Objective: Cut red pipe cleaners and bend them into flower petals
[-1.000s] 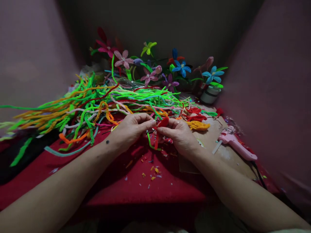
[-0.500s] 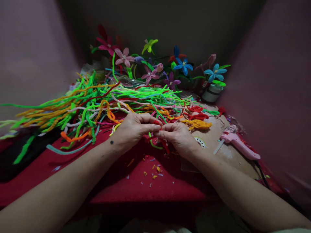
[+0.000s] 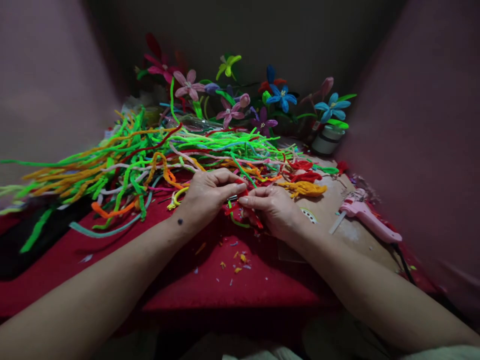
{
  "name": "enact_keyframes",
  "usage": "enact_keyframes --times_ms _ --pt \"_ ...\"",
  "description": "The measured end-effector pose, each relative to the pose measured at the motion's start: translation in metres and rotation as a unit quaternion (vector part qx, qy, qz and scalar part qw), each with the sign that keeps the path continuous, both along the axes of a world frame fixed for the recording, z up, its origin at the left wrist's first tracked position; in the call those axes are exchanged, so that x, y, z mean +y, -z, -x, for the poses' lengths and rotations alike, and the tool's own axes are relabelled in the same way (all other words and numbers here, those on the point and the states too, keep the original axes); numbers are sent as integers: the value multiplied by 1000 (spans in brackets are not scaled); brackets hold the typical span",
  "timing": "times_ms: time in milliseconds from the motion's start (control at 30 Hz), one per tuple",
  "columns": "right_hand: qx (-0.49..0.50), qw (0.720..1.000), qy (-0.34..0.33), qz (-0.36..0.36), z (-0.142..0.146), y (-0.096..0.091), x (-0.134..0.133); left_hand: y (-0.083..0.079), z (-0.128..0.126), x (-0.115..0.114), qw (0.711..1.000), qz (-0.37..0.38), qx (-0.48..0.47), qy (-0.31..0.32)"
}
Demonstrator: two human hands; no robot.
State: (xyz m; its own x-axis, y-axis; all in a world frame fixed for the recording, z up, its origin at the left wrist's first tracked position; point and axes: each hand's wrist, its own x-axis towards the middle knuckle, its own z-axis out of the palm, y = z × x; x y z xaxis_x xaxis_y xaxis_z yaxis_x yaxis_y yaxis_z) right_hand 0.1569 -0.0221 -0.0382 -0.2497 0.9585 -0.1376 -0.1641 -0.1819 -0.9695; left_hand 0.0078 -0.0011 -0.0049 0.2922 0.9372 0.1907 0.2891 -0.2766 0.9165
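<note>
Between my two hands is a red pipe cleaner piece (image 3: 256, 219), its lower end hanging below the fingers. My left hand (image 3: 210, 194) pinches its upper part between thumb and index finger. Just to the right, the fingertips of my right hand (image 3: 278, 209) are closed on the same piece, close to the left thumb. A small shiny metal bit (image 3: 233, 198) shows under the left thumb; I cannot tell what it belongs to. Behind the hands lies a heap of green pipe cleaners (image 3: 210, 142) mixed with orange, white and red ones.
A pink glue gun (image 3: 369, 220) rests on a cardboard sheet (image 3: 348, 237) at the right. Orange looped petals (image 3: 303, 188) and red ones (image 3: 305, 176) lie beside it. Pipe cleaner flowers (image 3: 283, 97) stand at the back near a jar (image 3: 327, 141). Scraps (image 3: 243, 258) dot the red cloth (image 3: 225, 292).
The fingertips have parted slightly, so more of the red piece and a shiny metal bit show between them. Both hands stay in nearly the same place; the view has shifted a little.
</note>
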Motion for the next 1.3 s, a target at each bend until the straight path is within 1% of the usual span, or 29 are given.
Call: enact_keyframes --times_ms 100,167,267,300,333,367,400,467,500,567,600,700,767,900,967,1067,1167,1233,1300 --pt "-47 998 29 -24 3 -3 -3 2 0 1 999 -12 34 -2" --pt "-63 997 31 -28 4 -4 -5 6 0 0 998 -25 56 -18" --pt "-64 997 26 -23 5 -5 -5 9 -2 -2 991 -107 72 -48" --pt "-58 998 23 -22 5 -4 -5 8 -2 -2 988 -126 72 -51" --pt "-49 998 20 -23 5 -4 -4 8 -2 -1 988 -126 70 -49" --pt "-43 999 18 -25 4 -3 -3 7 -1 0 991 -106 65 -44" --pt "-40 999 18 -27 4 -2 -3 6 0 2 995 -70 51 -42" --pt "-42 998 24 -27 3 1 -1 5 5 7 999 10 -4 -45" --pt "-46 998 30 -24 3 2 -1 5 7 10 997 39 -42 -49" --pt "-52 998 41 -21 2 4 1 6 11 13 992 69 -97 -43" --pt "-55 997 43 -22 1 5 1 7 12 14 991 76 -101 -32" --pt "-75 996 36 -33 0 4 1 6 11 11 997 72 -42 -2" --pt "-75 996 21 -31 1 3 1 5 9 9 998 63 -8 -1" --pt "4 1000 -5 -7 2 0 -1 2 6 5 999 43 -2 -19" --pt "35 999 7 9 3 -1 -1 0 5 4 999 28 4 -29" --pt "61 997 31 29 3 -1 0 -2 3 0 999 27 8 -34" --pt "61 998 21 13 3 1 1 -3 1 -3 999 31 4 -35" --pt "41 999 6 -2 2 4 1 -3 1 -4 999 33 1 -34" --pt "26 1000 2 -3 1 6 1 -3 2 -4 999 31 4 -30"
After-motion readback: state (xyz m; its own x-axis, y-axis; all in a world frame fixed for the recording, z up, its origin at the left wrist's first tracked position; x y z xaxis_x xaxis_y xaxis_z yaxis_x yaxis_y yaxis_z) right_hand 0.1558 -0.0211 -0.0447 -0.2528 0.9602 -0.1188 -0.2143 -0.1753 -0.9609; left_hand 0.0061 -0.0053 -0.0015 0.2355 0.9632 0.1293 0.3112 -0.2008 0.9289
